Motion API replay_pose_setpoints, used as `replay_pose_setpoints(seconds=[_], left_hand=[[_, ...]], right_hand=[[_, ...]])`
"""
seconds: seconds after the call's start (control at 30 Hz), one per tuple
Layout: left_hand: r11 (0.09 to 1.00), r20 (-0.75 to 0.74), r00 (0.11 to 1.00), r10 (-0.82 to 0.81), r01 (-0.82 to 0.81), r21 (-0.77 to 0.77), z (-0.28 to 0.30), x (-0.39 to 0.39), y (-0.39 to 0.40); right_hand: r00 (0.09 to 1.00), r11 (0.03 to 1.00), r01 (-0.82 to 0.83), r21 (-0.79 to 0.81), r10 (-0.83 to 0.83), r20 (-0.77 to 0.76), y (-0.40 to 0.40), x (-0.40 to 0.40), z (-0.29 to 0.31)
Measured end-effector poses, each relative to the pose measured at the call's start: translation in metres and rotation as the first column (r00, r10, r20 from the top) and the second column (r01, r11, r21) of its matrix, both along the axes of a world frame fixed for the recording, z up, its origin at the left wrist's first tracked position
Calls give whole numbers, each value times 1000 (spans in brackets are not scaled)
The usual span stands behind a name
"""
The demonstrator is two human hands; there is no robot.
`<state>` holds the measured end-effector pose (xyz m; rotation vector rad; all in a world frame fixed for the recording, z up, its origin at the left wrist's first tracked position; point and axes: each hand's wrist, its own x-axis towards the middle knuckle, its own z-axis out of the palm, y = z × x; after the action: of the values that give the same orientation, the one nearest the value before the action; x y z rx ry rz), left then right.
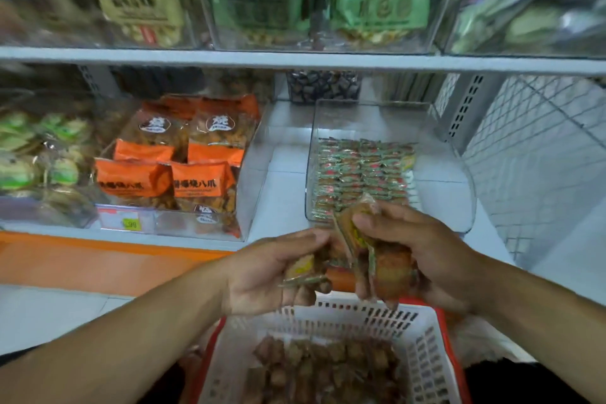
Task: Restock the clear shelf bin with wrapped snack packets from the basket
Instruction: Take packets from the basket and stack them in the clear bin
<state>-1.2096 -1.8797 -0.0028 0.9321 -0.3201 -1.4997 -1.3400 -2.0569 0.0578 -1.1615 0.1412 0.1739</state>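
Shop shelving fills the background, with the clear shelf bin on the lower shelf just beyond both hands. The right hand grips a stack of wrapped snack packets while the left hand pinches a few more, both above the basket. Packets look light, crinkly and slippery, so I would hold them across their flat faces, not by the sealed edges.

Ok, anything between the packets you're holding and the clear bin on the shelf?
Nothing visible. Both the left hand and right hand hold packets just in front of the clear bin, whose top is open, with rows of packets already inside.
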Motion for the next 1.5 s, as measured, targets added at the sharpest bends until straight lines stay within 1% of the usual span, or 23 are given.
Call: replay_pose_setpoints(seconds=[0.07,0.17,0.27,0.33,0.47,0.67,0.73,0.8,0.87,0.9,0.93,0.97,1.0,1.03,1.07,1.1,1.13,1.17,1.3,1.4,1.43,1.47,1.5], left_hand=[[995,125,987,98,-99,5,19,3,-4],[975,188,958,215,-220,7,32,6,-15],[948,197,929,313,-318,-8,39,4,-26],[906,248,875,415,-421,-30,40,4,-30],[821,309,768,561,-563,-93,42,4,-33],[795,389,705,594,-587,-151,41,3,-32],[805,447,687,573,-574,-150,43,5,-30],[840,504,695,513,-528,-127,46,6,-29],[860,474,739,479,-504,-82,47,7,-29],[860,435,764,477,-508,-51,48,7,-29],[857,389,786,480,-514,-18,47,7,-29],[855,339,806,485,-519,12,47,7,-29],[855,290,825,485,-517,40,47,7,-29],[859,246,843,479,-508,65,47,7,-29],[866,206,859,468,-493,87,48,8,-28],[877,180,876,448,-469,101,49,9,-28],[893,170,893,417,-437,105,51,10,-27],[911,176,909,378,-399,104,52,11,-27],[932,230,919,321,-350,97,53,12,-24],[904,243,884,400,-424,55,51,11,-24],[884,253,861,442,-465,38,51,11,-25],[860,273,831,484,-509,24,50,11,-25],[833,305,795,524,-553,11,49,12,-26]], right_hand=[[999,1000,-10,-24,10,32,-4,5,7],[997,1000,11,-2,-11,77,-9,14,12],[973,979,190,-76,-177,145,-19,20,20],[937,925,337,-176,-311,162,-27,24,24],[914,868,404,-288,-397,86,-31,29,18],[936,895,342,-287,-351,23,-22,32,0],[958,900,278,-335,-286,27,-23,32,1],[978,902,204,-380,-206,34,-24,31,4],[976,883,220,-415,-197,98,-25,31,3],[960,834,275,-479,-214,179,-26,30,1],[930,729,358,-584,-224,290,-28,29,-1],[889,559,448,-698,-193,415,-30,27,-3],[850,345,518,-783,-102,517,-33,25,-5],[821,125,564,-816,21,571,-34,23,-6],[798,-52,598,-800,137,587,-35,22,-7],[779,-166,622,-765,226,584,-36,21,-6],[764,-231,639,-733,293,574,-37,20,-6],[751,-260,654,-711,344,564,-38,20,-5],[711,-273,680,-681,472,521,-41,19,-2],[758,-253,638,-727,372,536,-47,18,-2],[784,-219,613,-759,287,550,-49,16,-1],[809,-125,583,-803,173,561,-51,15,2],[832,52,551,-833,43,553,-50,15,6]])
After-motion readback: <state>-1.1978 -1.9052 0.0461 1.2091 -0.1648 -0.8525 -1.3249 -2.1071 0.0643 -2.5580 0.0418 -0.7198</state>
